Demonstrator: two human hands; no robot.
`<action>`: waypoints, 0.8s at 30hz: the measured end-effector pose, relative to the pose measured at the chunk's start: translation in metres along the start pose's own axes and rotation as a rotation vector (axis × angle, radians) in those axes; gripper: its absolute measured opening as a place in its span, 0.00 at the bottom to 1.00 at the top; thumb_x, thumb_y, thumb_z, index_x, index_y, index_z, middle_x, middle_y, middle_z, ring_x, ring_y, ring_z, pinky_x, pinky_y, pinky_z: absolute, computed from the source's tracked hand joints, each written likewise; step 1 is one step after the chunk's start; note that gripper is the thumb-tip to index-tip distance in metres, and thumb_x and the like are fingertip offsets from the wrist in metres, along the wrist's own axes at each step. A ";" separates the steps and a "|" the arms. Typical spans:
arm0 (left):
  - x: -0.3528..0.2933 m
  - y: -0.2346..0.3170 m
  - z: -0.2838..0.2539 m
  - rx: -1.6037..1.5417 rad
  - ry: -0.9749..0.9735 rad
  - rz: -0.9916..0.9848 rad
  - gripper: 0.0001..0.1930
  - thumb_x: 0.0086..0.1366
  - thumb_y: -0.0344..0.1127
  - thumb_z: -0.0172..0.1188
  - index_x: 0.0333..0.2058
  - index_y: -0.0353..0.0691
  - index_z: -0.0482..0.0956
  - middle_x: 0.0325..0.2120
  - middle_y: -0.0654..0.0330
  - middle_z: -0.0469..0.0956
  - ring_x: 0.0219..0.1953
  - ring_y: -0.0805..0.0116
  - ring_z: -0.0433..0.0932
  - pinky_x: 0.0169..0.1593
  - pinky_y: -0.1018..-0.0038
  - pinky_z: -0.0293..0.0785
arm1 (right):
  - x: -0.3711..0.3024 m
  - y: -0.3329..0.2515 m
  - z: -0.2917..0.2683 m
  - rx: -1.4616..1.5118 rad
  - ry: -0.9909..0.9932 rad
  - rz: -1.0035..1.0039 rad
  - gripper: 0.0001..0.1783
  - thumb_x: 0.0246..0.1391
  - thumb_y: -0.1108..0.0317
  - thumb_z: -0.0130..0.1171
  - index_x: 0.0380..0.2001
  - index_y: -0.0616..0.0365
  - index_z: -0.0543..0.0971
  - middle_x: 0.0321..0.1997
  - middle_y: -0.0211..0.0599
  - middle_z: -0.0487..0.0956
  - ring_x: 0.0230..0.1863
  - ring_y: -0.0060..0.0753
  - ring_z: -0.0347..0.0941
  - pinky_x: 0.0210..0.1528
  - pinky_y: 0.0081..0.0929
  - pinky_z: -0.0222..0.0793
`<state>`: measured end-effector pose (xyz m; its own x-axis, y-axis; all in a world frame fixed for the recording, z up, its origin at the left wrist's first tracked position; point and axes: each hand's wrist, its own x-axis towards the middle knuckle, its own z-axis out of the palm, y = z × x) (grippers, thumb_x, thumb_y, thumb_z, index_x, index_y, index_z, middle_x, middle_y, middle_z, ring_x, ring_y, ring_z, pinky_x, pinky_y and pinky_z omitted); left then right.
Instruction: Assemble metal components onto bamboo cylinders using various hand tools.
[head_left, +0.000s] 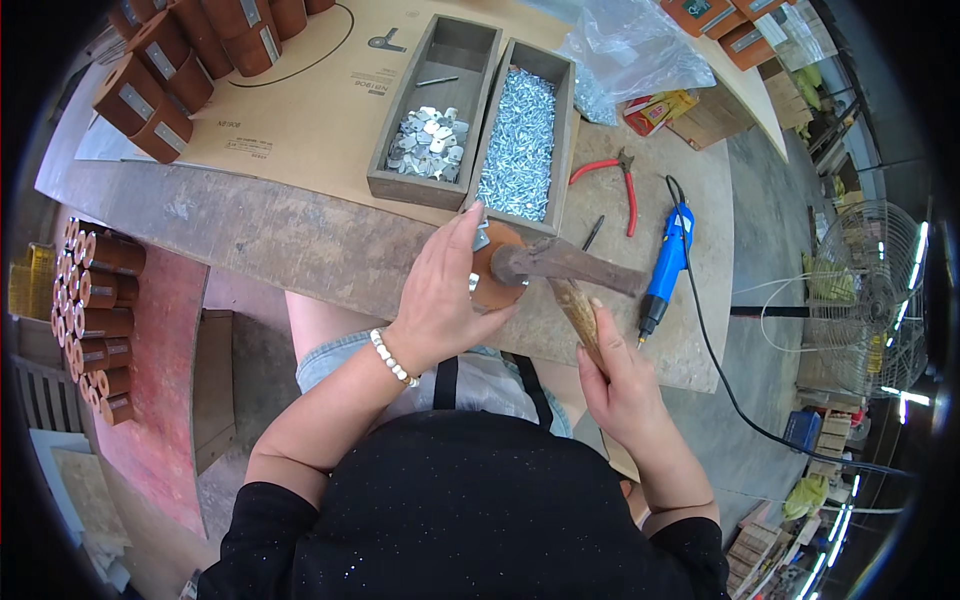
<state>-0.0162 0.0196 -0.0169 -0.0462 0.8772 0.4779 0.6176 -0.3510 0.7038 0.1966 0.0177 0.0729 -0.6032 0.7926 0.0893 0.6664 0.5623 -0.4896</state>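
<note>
Left grip (438, 285) curves around a reddish-brown cylinder (500, 290); right grip (617, 375) holds a rust-brown metal hammer (575, 262) by its wooden handle (577, 320); beyond both lies a grey wooden tray (563, 130) of silvery screws (515, 140).

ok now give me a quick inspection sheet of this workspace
Surface: scuffed workbench, cardboard over its far part
Job's things: hammer at a brown cylinder, contact unclear; trays hold metal plates and screws
Clutter: red pliers, blue power screwdriver, plastic bag
Hands: left hand holds the cylinder; right hand grips the hammer's handle
Cables: black cable runs from screwdriver off the bench
Surroundings: wire fan at right; more cylinders on red table at left
</note>
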 end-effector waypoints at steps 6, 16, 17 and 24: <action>0.001 -0.001 -0.001 0.003 0.002 -0.011 0.53 0.36 0.34 0.73 0.59 0.31 0.47 0.50 0.45 0.63 0.52 0.50 0.65 0.55 0.64 0.63 | 0.006 -0.012 -0.020 0.033 0.159 -0.117 0.30 0.49 0.76 0.55 0.56 0.66 0.61 0.30 0.55 0.75 0.29 0.52 0.74 0.30 0.36 0.69; -0.001 0.000 -0.001 0.014 0.010 -0.006 0.52 0.37 0.34 0.73 0.58 0.31 0.49 0.51 0.44 0.63 0.53 0.48 0.64 0.56 0.63 0.62 | 0.000 -0.005 -0.013 0.068 0.094 -0.005 0.29 0.48 0.77 0.55 0.55 0.69 0.62 0.38 0.54 0.75 0.33 0.46 0.76 0.34 0.31 0.70; -0.003 0.001 -0.002 0.020 0.010 -0.011 0.52 0.37 0.34 0.73 0.58 0.31 0.49 0.51 0.44 0.63 0.53 0.48 0.64 0.56 0.63 0.62 | -0.002 -0.008 -0.015 0.057 0.149 -0.006 0.29 0.48 0.77 0.55 0.56 0.68 0.61 0.42 0.56 0.75 0.34 0.49 0.76 0.35 0.33 0.71; 0.003 0.003 -0.002 0.028 -0.005 -0.011 0.48 0.36 0.34 0.72 0.56 0.34 0.54 0.50 0.45 0.63 0.52 0.48 0.64 0.54 0.62 0.64 | -0.001 0.006 0.008 0.228 0.026 0.120 0.29 0.49 0.76 0.55 0.56 0.68 0.62 0.43 0.57 0.74 0.36 0.45 0.77 0.39 0.28 0.70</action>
<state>-0.0162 0.0204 -0.0129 -0.0490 0.8828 0.4671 0.6391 -0.3317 0.6940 0.1977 0.0191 0.0630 -0.5119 0.8581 0.0395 0.6152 0.3983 -0.6804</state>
